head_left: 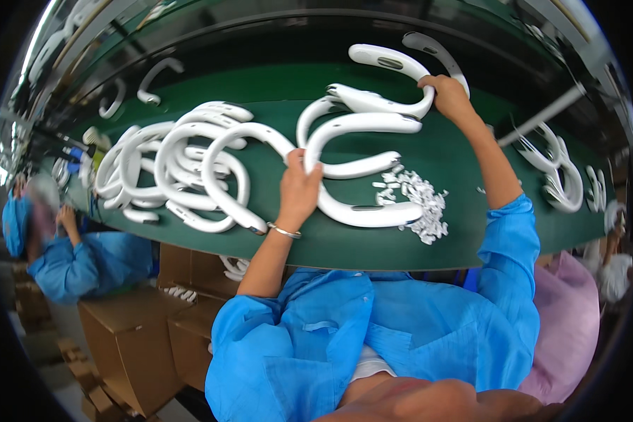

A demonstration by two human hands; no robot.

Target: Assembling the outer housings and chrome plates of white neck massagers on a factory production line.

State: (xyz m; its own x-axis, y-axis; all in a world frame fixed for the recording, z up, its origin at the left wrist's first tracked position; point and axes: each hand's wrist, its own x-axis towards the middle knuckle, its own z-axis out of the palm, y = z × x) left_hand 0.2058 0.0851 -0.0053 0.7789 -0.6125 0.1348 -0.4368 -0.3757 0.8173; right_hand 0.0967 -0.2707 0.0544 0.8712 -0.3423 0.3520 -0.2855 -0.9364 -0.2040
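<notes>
My left hand [299,191] is closed round the curved back of a white C-shaped neck fan [373,214], whose two arms point right over the green table [274,247]. Farther off on the right, my right hand [451,97] grips the bend of another white neck fan [383,62], with one arm showing a dark oval slot. More white neck fans lie between and behind my hands, partly covered. Close to the right of the left hand's fan is a heap of small white plastic pieces [427,204].
Several white neck fans [179,165] are piled along the table's left. Others [563,176] lie at the right, near a slanted grey bar [541,116]. Cardboard boxes [130,344] stand below the front edge. A co-worker in blue [95,264] sits at left; pink clothing [566,316] shows at right.
</notes>
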